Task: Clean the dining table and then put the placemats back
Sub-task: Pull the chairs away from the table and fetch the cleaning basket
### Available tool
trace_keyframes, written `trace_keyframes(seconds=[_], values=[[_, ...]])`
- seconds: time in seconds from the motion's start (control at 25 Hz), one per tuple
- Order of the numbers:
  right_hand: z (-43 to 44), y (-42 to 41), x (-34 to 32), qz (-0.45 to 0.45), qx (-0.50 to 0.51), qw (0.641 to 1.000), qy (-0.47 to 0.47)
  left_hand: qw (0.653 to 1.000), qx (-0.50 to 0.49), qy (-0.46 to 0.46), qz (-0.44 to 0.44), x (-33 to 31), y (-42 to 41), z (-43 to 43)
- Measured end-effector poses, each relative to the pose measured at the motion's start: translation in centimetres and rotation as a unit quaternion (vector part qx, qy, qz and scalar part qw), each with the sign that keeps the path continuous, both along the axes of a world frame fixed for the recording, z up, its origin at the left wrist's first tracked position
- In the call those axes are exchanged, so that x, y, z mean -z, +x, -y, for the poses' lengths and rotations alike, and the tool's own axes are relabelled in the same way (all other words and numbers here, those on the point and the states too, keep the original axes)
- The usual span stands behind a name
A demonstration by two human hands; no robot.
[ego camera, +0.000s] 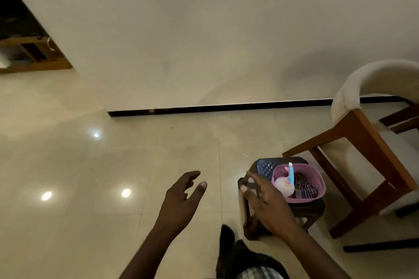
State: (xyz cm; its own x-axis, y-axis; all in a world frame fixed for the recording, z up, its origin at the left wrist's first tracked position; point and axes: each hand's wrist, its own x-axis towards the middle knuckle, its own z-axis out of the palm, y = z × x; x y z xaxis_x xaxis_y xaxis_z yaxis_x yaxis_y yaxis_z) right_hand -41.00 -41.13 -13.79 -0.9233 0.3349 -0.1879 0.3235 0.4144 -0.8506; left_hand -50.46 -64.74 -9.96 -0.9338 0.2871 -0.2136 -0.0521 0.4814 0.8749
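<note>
A pink basket [318, 182] stands on a low dark plastic stool [263, 167] on the tiled floor. Inside it I see a spray bottle with a blue nozzle [290, 174] and a checked cloth [305, 186]. My right hand [264, 198] hovers over the stool's left side, just left of the basket, fingers spread and empty. My left hand [183, 197] is held out over the floor farther left, fingers apart, holding nothing. Neither the dining table nor any placemat is in view.
A wooden chair with a cream upholstered back [367, 133] stands right of the stool. A cream wall with a black skirting [226, 107] runs behind. A wooden doorway [34, 52] opens at the far left. My leg [240, 256] shows at the bottom.
</note>
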Motion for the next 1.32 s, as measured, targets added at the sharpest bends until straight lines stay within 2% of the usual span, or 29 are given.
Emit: trace_keyframes(seconds=[0.32, 0.6, 0.8, 1.08, 1.2, 1.32], values=[[-11.3, -24.3, 0.9, -0.015, 0.076, 0.997, -0.026, 0.997, 0.077, -0.005, -0.016, -0.8, -27.3, -13.0], [-23.2, -39.9, -0.2, -0.015, 0.174, 0.985, -0.004, 0.984, 0.175, 0.003, -0.019, 0.0, -47.2, -28.2], [-31.7, -47.6, -0.3, -0.033, 0.327, 0.944, 0.002, 0.951, 0.308, 0.014, -0.003, -0.1, -60.0, -42.1], [-43.0, -52.5, -0.7, -0.035, 0.491, 0.871, 0.000, 0.876, 0.483, 0.013, 0.004, -1.3, -68.1, -62.6], [-50.8, -53.2, -0.1, -0.041, 0.554, 0.831, 0.001, 0.840, 0.543, 0.017, 0.002, -0.6, -69.3, -73.6], [-59.3, -52.9, 0.2, -0.030, 0.591, 0.806, 0.009, 0.821, 0.571, 0.021, -0.004, -0.1, -69.1, -84.8]])
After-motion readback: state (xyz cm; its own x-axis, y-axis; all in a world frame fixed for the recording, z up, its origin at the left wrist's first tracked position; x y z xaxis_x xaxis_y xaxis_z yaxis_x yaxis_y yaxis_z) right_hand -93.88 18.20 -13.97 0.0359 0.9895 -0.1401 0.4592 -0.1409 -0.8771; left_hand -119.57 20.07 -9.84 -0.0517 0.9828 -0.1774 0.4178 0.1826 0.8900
